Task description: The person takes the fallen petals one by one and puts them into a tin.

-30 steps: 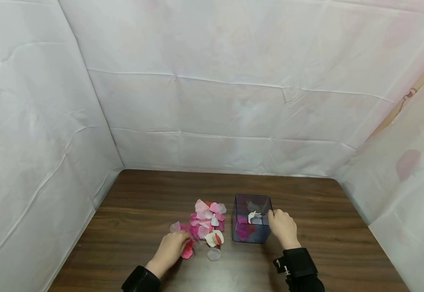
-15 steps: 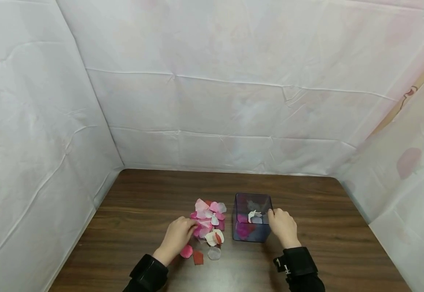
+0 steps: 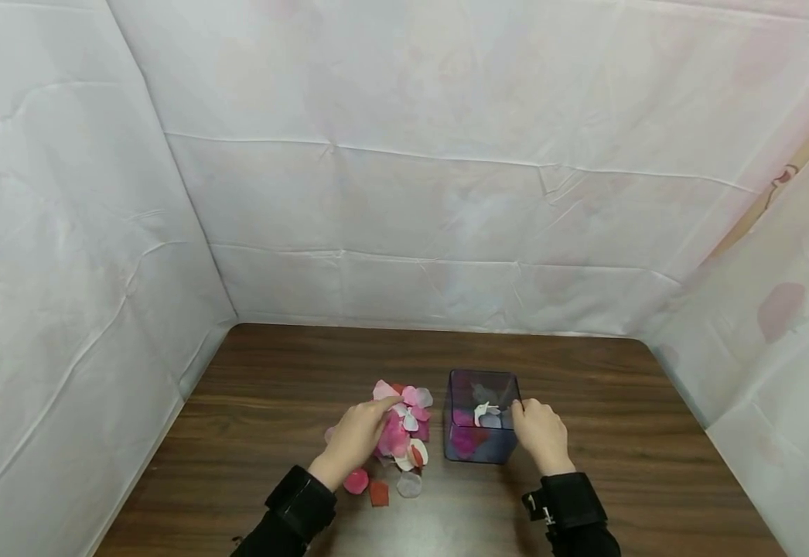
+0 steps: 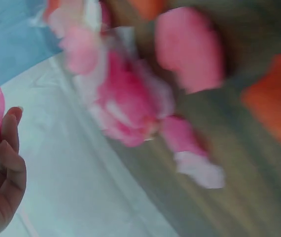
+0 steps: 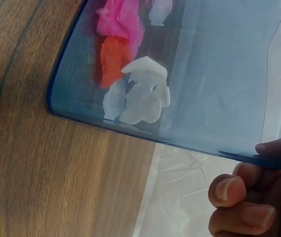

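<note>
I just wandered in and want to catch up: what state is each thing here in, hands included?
Box: upright, open-topped, with loose petals inside
Right hand: gripping the box by its rim
Left hand: pinching a pink petal
Petal pile: loose, heaped on the table
Red square piece: lying apart from the pile
White cloth: creased

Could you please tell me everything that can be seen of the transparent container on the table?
The transparent container is an open-topped box with rounded corners, tinted blue to purple, its thin, smooth walls looking like plastic. It stands upright on the wood-patterned table, right of the petal pile and apart from it. A few pink, orange-red and whitish petals lie inside, leaving most of it unfilled. The right hand pinches its right wall at the rim, between thumb and fingers.
</note>
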`<action>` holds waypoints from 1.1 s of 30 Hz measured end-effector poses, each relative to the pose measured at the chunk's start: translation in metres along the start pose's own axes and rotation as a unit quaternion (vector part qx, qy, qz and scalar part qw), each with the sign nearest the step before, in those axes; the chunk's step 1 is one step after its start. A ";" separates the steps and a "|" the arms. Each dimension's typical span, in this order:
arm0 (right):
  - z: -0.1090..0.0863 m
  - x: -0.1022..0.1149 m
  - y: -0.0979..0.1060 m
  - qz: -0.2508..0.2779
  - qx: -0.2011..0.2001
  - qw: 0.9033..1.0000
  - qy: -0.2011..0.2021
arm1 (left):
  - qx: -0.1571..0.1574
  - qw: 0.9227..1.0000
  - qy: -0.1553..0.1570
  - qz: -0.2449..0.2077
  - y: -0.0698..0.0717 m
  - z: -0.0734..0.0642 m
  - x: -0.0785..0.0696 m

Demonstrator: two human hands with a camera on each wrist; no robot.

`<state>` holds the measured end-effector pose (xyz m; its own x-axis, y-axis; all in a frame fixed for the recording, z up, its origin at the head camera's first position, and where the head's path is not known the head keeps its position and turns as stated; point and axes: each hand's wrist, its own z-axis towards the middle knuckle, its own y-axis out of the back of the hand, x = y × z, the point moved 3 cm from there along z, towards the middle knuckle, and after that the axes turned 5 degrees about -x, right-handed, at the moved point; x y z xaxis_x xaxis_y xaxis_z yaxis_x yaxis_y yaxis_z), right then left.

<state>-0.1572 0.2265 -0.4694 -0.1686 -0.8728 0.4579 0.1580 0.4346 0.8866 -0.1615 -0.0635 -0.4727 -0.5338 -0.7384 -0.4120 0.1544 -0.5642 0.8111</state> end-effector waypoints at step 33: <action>0.002 0.000 0.000 0.005 -0.006 1.000 -0.007 | 0.097 0.989 -0.107 0.042 -0.063 0.085 -0.109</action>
<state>-0.1596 0.2268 -0.4687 -0.1805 -0.8649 0.4684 0.1713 0.4413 0.8808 -0.1835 0.0844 -0.4438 -0.6925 -0.6733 -0.2590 0.0546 -0.4069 0.9118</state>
